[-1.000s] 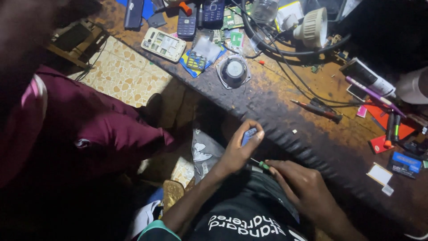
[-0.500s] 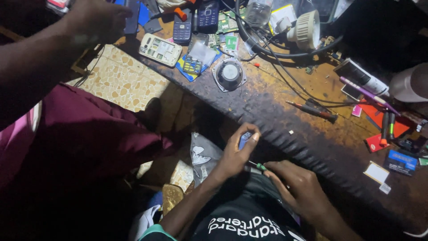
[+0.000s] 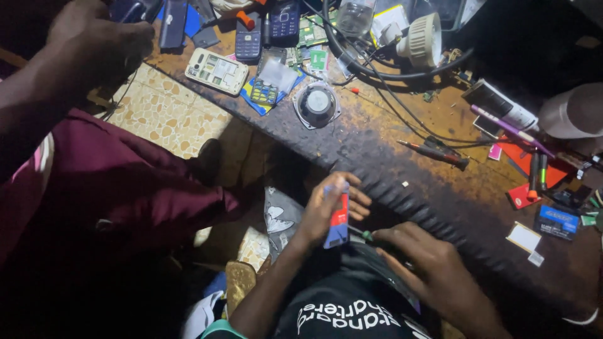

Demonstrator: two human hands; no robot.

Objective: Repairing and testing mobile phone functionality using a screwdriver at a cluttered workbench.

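Left hand: the left hand (image 3: 326,210) is held over the lap, just below the near edge of the bench, its fingers closed around a small slim phone with a blue body and a red patch (image 3: 338,216), which is gripped upright between thumb and fingers.
Right hand: the right hand (image 3: 427,267) is curled narrowly around a thin screwdriver with a green collar (image 3: 363,235); the tip is pointed at the lower side of the phone, and whether it touches cannot be told.
Phone position: the phone is kept between the two hands, above the black printed shirt (image 3: 352,311), off the bench.
Bench: a dark, rust-stained metal workbench (image 3: 389,150) is seen beyond the hands, crowded with parts.
On the bench: a round grey loudspeaker (image 3: 317,103), a white opened phone shell (image 3: 217,70), two dark keypad phones (image 3: 267,28) and a red-and-black screwdriver (image 3: 433,150) are laid well apart from the hands; a white lamp head (image 3: 424,41) is set at the far side among black cables.
Other person: another person's hand (image 3: 103,37) is stretched over the far left corner of the bench, above a maroon garment (image 3: 119,194).
Floor: pale patterned tiles (image 3: 169,116) are shown left of the bench.
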